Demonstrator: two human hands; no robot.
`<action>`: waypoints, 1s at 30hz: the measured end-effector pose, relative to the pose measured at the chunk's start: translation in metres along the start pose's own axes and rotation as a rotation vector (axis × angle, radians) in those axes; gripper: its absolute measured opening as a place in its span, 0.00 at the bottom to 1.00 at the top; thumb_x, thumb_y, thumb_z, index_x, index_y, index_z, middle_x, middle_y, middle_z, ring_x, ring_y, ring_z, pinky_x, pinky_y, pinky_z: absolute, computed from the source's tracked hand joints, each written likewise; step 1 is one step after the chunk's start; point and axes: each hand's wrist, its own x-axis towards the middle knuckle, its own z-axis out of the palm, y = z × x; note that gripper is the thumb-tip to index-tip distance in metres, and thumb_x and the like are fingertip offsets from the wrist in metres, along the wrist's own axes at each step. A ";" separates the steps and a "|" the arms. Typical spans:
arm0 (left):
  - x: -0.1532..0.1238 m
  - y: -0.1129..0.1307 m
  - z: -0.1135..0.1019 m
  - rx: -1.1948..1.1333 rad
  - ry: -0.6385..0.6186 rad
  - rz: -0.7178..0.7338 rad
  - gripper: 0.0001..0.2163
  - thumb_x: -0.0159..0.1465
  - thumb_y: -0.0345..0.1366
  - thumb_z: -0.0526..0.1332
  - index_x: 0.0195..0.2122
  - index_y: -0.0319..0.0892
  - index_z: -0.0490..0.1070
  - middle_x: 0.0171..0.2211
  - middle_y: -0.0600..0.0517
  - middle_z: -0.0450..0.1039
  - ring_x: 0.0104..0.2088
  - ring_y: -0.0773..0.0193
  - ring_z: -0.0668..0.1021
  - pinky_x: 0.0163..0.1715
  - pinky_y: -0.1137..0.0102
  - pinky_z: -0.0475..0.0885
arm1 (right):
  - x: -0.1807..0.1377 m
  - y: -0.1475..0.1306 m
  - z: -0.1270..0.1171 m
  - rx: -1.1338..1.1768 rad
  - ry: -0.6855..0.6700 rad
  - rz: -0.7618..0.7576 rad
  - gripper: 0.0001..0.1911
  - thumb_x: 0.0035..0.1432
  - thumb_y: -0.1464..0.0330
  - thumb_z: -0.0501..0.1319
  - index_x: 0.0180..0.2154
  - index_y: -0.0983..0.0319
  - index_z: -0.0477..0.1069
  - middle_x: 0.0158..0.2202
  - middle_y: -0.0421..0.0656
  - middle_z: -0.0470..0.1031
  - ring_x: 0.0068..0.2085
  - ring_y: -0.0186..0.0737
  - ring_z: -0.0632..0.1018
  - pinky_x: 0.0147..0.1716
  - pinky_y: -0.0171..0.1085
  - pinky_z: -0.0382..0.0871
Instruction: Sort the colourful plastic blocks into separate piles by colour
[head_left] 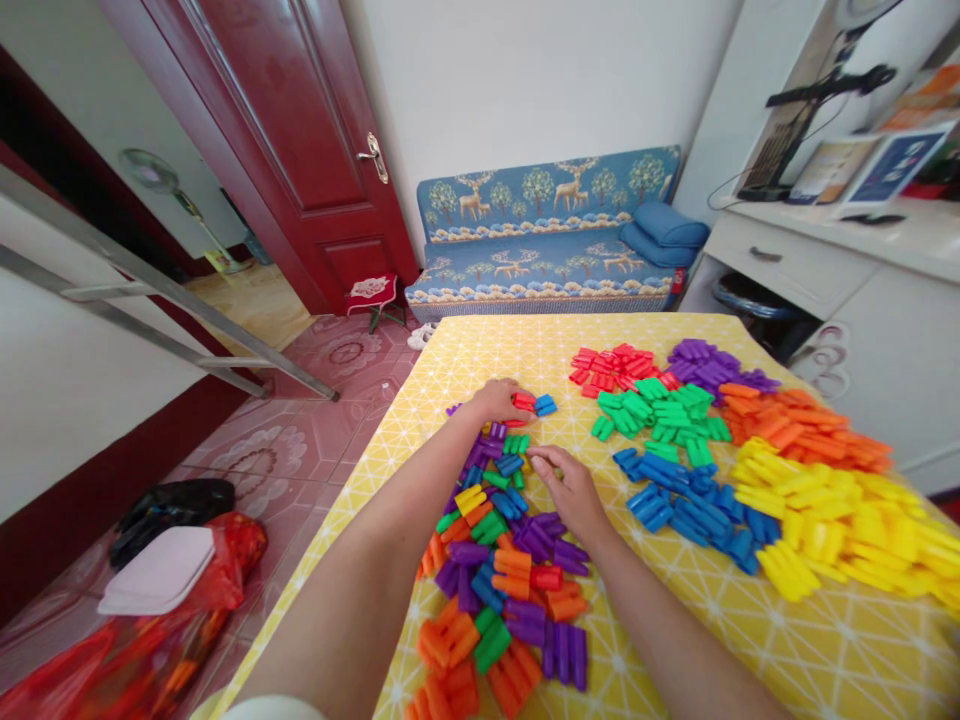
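Observation:
My left hand (496, 400) reaches to the far end of a mixed-colour pile, its fingers curled at a red plastic piece (523, 402) of joined tubes. A blue piece (546, 405) lies just right of it. Close to a green piece (517, 444) is my right hand (568, 487), fingers extended and apart, apparently holding nothing. Between my forearms runs the mixed pile, with purple pieces (564, 655), orange pieces (448, 640) and a yellow piece (470, 500) among others. Part of this pile is hidden behind my left arm.
Single-colour heaps lie on the table's right: red (615, 367), green (660, 412), purple (705, 365), orange (806, 428), blue (694, 505) and yellow (840, 520). A patterned yellow cloth (480, 345) covers the table. Beyond stands a blue sofa (540, 265); a metal ladder (172, 295) leans left.

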 end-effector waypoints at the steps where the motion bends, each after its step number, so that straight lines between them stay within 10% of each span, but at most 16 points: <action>1: -0.005 -0.003 -0.004 -0.014 -0.025 0.038 0.25 0.51 0.49 0.68 0.50 0.48 0.75 0.50 0.49 0.75 0.51 0.53 0.75 0.53 0.66 0.67 | 0.000 -0.001 0.000 0.000 0.002 0.002 0.15 0.63 0.59 0.54 0.42 0.59 0.75 0.43 0.46 0.77 0.46 0.43 0.76 0.48 0.42 0.68; 11: -0.042 0.003 -0.009 0.034 0.257 0.122 0.17 0.60 0.39 0.61 0.50 0.40 0.75 0.49 0.46 0.76 0.50 0.57 0.76 0.53 0.67 0.68 | 0.000 -0.002 0.000 0.037 0.034 0.041 0.17 0.62 0.57 0.54 0.40 0.60 0.76 0.42 0.46 0.78 0.45 0.44 0.77 0.47 0.42 0.68; 21: -0.003 0.064 0.041 0.246 0.147 0.033 0.15 0.62 0.37 0.58 0.50 0.53 0.75 0.49 0.47 0.74 0.51 0.51 0.73 0.62 0.46 0.46 | -0.002 0.001 0.002 -0.005 0.042 0.010 0.16 0.63 0.58 0.54 0.38 0.60 0.76 0.38 0.45 0.78 0.41 0.44 0.77 0.44 0.42 0.70; 30: -0.047 0.078 0.011 -0.212 0.321 0.204 0.09 0.56 0.26 0.58 0.35 0.43 0.74 0.39 0.51 0.75 0.42 0.61 0.76 0.51 0.64 0.67 | -0.001 -0.003 -0.001 0.107 0.174 0.100 0.16 0.61 0.57 0.55 0.41 0.61 0.73 0.41 0.47 0.78 0.43 0.45 0.76 0.45 0.43 0.69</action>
